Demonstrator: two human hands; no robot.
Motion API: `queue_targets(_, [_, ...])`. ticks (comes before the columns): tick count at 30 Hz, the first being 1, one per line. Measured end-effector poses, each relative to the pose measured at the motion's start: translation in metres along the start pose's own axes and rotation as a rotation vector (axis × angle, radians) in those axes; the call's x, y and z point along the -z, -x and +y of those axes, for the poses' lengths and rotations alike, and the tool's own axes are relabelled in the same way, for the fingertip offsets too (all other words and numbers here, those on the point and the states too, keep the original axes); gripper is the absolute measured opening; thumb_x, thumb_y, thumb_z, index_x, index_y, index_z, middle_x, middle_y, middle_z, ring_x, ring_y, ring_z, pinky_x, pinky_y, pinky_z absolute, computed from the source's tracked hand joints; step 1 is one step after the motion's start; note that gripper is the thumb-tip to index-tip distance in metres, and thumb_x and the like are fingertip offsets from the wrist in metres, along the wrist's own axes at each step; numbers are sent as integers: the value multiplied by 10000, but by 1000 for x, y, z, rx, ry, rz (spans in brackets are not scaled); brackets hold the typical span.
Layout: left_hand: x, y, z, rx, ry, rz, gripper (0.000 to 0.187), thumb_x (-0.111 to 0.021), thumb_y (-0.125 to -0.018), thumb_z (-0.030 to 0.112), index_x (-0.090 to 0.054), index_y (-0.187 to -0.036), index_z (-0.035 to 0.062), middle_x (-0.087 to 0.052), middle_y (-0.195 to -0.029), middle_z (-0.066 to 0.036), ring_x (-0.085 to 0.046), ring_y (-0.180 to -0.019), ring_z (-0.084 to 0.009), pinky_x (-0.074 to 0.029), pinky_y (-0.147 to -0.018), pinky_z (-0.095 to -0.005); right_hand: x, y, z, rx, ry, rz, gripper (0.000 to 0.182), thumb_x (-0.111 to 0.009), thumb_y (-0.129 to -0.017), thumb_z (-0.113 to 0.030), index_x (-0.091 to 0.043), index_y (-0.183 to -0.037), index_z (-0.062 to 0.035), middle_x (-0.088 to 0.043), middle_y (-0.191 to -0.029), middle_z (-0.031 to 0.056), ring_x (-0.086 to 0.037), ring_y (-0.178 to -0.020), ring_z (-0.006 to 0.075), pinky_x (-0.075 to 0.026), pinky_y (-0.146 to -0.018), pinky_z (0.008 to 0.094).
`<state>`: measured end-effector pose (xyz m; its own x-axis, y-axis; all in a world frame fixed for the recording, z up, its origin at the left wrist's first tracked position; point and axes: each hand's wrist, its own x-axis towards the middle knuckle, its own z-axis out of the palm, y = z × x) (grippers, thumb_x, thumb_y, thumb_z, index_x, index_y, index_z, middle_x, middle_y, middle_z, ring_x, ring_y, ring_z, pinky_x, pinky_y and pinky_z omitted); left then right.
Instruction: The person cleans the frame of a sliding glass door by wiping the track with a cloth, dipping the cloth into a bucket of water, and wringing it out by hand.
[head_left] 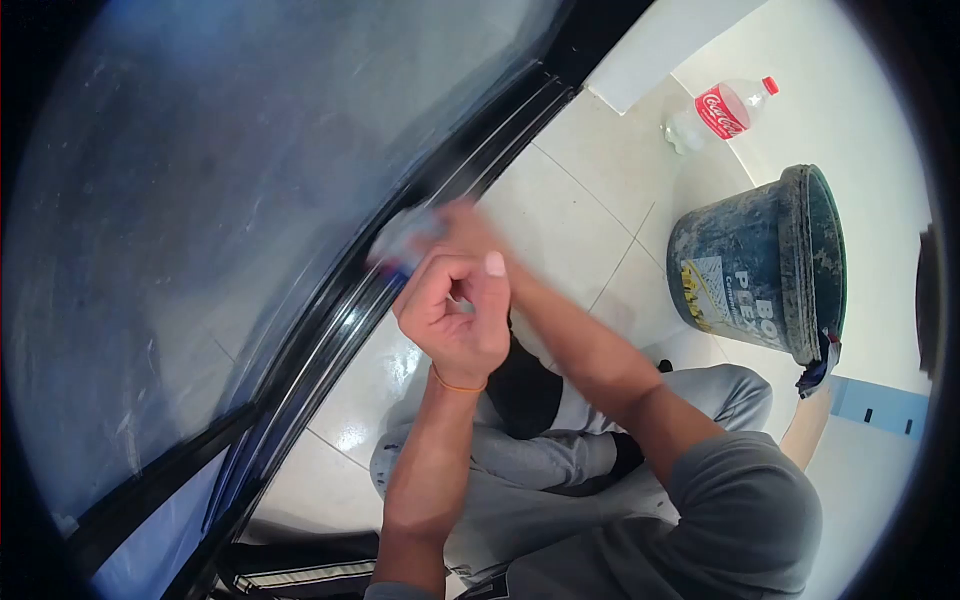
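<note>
My left hand [455,315] is curled into a loose fist, thumb side up, with a small gap inside the curl where nothing shows. An orange band [458,386] circles that wrist. Just beyond it my right hand [465,235] is smeared by motion and partly hidden behind the left. A greyish, crumpled cloth [405,238] with a hint of blue and red sits in the right hand, against the black frame [400,200] along the edge of a large dark, streaked panel [240,190].
A dark, dirty bucket [735,265] stands on the tiled floor [580,215] to the right, with a dark piece of cloth [822,368] over its rim. Near the pale wall is a Coca-Cola bottle [722,110] with a red cap. My folded legs [540,460] are below my hands.
</note>
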<state>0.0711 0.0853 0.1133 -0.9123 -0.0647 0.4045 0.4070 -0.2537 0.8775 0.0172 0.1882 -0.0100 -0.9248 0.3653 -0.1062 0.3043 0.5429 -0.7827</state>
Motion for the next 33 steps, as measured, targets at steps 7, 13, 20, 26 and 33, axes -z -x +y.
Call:
queue_targets(7, [-1, -5, 8, 40, -20, -113, 202, -724, -795, 79, -567, -671, 43, -529, -614, -7, -400, -511, -62, -281, -452, -219, 142, -157, 58, -282, -960, 897, 258, -543, -915, -133, -507, -1149, -29, -608, -877, 137, -632, -729, 228, -520, -492, 311])
queue_targets(13, [-3, -7, 10, 76, -48, -119, 213, -723, -764, 62, -552, -638, 43, -529, -594, -10, -379, -476, -74, -274, -437, -222, 82, -260, 96, -456, -443, 608, 198, -506, -910, -183, -602, -907, -10, -623, -792, 148, -631, -673, 237, -513, -565, 374])
queue_targets(20, [-7, -3, 28, -195, 49, -105, 120, -695, -714, 33, -590, -681, -14, -523, -596, -37, -392, -493, -82, -265, -448, -229, -37, -31, -48, -425, -492, 70, 371, -415, -968, -219, -579, -810, 73, -572, -660, 147, -605, -480, 270, -497, -397, 371])
queue_targets(26, [-8, -14, 46, -49, 1, -360, 142, -738, -708, 71, -604, -690, 27, -564, -625, -25, -423, -482, -85, -314, -446, -234, -130, 78, -101, -447, -596, -475, 222, -500, -843, -79, -640, -870, 92, -620, -684, 143, -656, -549, 242, -587, -475, 369])
queue_targets(33, [-6, -13, 37, 15, -88, -495, 171, -755, -739, 108, -606, -696, 34, -575, -634, -38, -455, -489, -101, -339, -453, -234, -216, 169, -176, -386, -607, -1056, 199, -575, -796, -122, -653, -707, 38, -665, -673, 174, -674, -535, 243, -565, -559, 359])
